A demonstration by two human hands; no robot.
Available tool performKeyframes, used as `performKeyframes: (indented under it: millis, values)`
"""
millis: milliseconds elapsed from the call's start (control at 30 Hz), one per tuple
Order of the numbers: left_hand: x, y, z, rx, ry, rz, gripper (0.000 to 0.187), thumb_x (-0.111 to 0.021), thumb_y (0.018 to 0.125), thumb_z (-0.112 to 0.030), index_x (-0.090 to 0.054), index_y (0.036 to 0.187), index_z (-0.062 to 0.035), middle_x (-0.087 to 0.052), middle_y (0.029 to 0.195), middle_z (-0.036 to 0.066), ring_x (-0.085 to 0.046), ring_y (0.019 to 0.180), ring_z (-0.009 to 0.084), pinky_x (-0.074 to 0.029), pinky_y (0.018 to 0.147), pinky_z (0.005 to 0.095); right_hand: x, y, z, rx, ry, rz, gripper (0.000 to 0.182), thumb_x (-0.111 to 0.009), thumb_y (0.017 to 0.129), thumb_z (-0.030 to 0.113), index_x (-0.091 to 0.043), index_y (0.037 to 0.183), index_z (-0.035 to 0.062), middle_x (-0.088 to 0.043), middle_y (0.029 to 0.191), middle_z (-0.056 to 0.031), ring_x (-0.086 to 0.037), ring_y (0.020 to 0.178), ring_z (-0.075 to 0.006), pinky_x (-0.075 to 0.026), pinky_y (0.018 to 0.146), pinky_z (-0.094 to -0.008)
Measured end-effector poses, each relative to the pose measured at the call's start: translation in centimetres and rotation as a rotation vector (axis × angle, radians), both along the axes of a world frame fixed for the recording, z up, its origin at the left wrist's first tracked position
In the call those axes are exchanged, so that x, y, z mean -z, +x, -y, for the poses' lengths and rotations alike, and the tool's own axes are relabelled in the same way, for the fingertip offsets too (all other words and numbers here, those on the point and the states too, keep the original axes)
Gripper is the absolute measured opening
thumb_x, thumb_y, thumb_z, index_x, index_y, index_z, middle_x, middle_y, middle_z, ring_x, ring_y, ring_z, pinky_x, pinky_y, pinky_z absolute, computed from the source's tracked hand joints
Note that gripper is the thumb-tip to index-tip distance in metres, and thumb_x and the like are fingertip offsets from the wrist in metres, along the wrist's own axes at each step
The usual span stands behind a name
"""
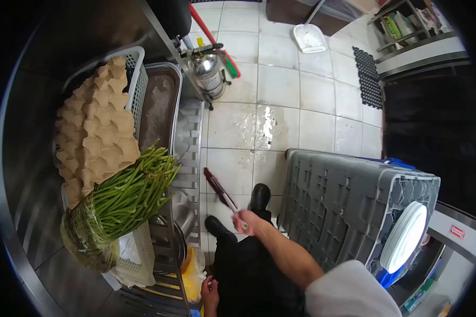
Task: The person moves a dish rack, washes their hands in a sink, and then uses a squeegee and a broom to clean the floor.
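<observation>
My right hand [245, 222] is closed around the pale handle of a slim tool with a long, dark reddish end [215, 183]. That end points away from me, over the tiled floor beside the rack, and its exact kind does not show. Low in the view, my left hand [210, 291] hangs by my leg with its fingers curled in. A small whitish spot shows at those fingers, and I cannot tell what it is. Close to the left hand is a yellow item in a plastic bag [194, 272] by the rack.
On the left, a metal rack [194, 124] bears egg cartons [98, 129], a bundle of green stalks [135, 193] and a brown-filled tray [158, 105]. Stacked grey crates [336, 203] with white plates [404, 238] stand right. Ahead are a metal canister [208, 74], wet floor tiles [267, 124] and a dustpan [309, 38].
</observation>
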State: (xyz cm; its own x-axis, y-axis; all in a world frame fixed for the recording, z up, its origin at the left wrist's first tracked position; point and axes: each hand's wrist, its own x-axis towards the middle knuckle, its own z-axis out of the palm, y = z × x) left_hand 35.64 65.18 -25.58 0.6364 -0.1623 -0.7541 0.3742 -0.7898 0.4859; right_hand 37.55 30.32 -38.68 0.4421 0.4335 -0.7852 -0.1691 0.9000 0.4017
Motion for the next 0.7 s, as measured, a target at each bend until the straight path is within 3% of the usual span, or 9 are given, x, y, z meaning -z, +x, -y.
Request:
performKeyframes:
  millis: [100,233,300,367,433,467,533,600,700]
  values:
    - [-0.8,-0.4,0.1,-0.099,0.120,-0.072,0.032,-0.059,0.094,-0.020,-0.057,0.120,-0.0019,-0.065,0.102,0.011,-0.066,0.086,0.0180,-0.049,0.073,0.0269,5.2,5.6,-0.3,0.139,0.039,0.003,0.027,-0.040,0.091,0.015,-0.045,0.065,0.0149,-0.043,0.047,0.0035,-0.041,0.035,-0.0074,-0.035,0.031,-0.0231]
    - [-1.8,-3.0,0.6,-0.178,0.078,-0.095,0.030,-0.058,0.095,-0.020,-0.058,0.118,-0.0010,-0.065,0.103,0.010,-0.065,0.089,0.0180,-0.049,0.074,0.0277,0.6,11.4,5.6,-0.640,-0.767,-0.134,0.021,-0.049,0.080,0.012,-0.059,0.064,0.0033,-0.054,0.053,-0.0106,-0.049,0.041,-0.0241,-0.034,0.037,-0.0400]
    - [-1.3,-3.4,0.7,0.108,0.195,-0.003,0.029,-0.057,0.095,-0.021,-0.058,0.116,-0.0006,-0.064,0.103,0.009,-0.064,0.091,0.0171,-0.049,0.076,0.0279,1.1,12.5,9.3,-0.478,-1.012,-0.007,0.024,-0.049,0.078,0.013,-0.059,0.059,0.0029,-0.057,0.056,-0.0128,-0.049,0.043,-0.0272,-0.034,0.039,-0.0438]
    - [-2.3,-1.7,3.5,-0.026,0.163,-0.011,0.029,-0.057,0.095,-0.021,-0.059,0.116,-0.0006,-0.064,0.104,0.008,-0.063,0.093,0.0168,-0.049,0.078,0.0281,2.7,14.9,12.9,-0.626,-0.960,-0.116,0.021,-0.050,0.075,0.012,-0.057,0.057,0.0034,-0.056,0.054,-0.0132,-0.047,0.041,-0.0248,-0.033,0.038,-0.0433]
    - [-3.9,-0.5,6.0,-0.162,0.126,-0.023,0.029,-0.057,0.095,-0.021,-0.059,0.115,-0.0006,-0.063,0.104,0.008,-0.062,0.094,0.0165,-0.049,0.079,0.0282,4.7,12.1,12.9,-0.807,-1.399,0.097,0.025,-0.052,0.075,0.014,-0.056,0.054,0.0025,-0.057,0.056,-0.0178,-0.055,0.049,-0.0286,-0.041,0.045,-0.0451]
    - [-4.3,0.0,7.2,-0.262,0.032,-0.012,0.028,-0.057,0.095,-0.021,-0.060,0.114,-0.0008,-0.063,0.104,0.008,-0.061,0.094,0.0157,-0.049,0.081,0.0277,8.0,8.1,10.9,-0.907,-1.629,0.143,0.023,-0.051,0.077,0.017,-0.058,0.062,0.0001,-0.061,0.064,-0.0211,-0.060,0.060,-0.0330,-0.046,0.055,-0.0464]
    - [-5.0,0.8,9.1,-0.363,-0.062,-0.014,0.025,-0.057,0.095,-0.020,-0.062,0.112,-0.0009,-0.064,0.105,0.007,-0.059,0.096,0.0149,-0.047,0.084,0.0285,-3.5,1.2,9.7,-0.926,-1.343,-0.096,0.037,-0.048,0.082,0.021,-0.058,0.105,-0.0051,-0.064,0.099,-0.0295,-0.062,0.098,-0.0433,-0.047,0.089,-0.0485]
    - [-4.1,0.6,9.5,-0.269,-0.066,-0.006,0.025,-0.058,0.095,-0.020,-0.062,0.112,-0.0009,-0.064,0.106,0.007,-0.059,0.097,0.0155,-0.047,0.085,0.0291,-7.1,-6.2,6.8,-1.005,-1.273,-0.127,0.059,-0.052,0.082,0.018,-0.040,0.136,-0.0010,-0.057,0.115,-0.0331,-0.058,0.107,-0.0436,-0.046,0.093,-0.0475]
    - [-2.8,2.0,11.7,-0.086,-0.053,0.038,0.026,-0.058,0.095,-0.020,-0.062,0.112,-0.0008,-0.064,0.107,0.008,-0.059,0.098,0.0170,-0.046,0.086,0.0301,-3.4,-10.8,8.3,-1.076,-1.200,-0.103,0.048,-0.052,0.082,0.016,-0.048,0.127,-0.0001,-0.062,0.106,-0.0311,-0.061,0.102,-0.0434,-0.050,0.086,-0.0483]
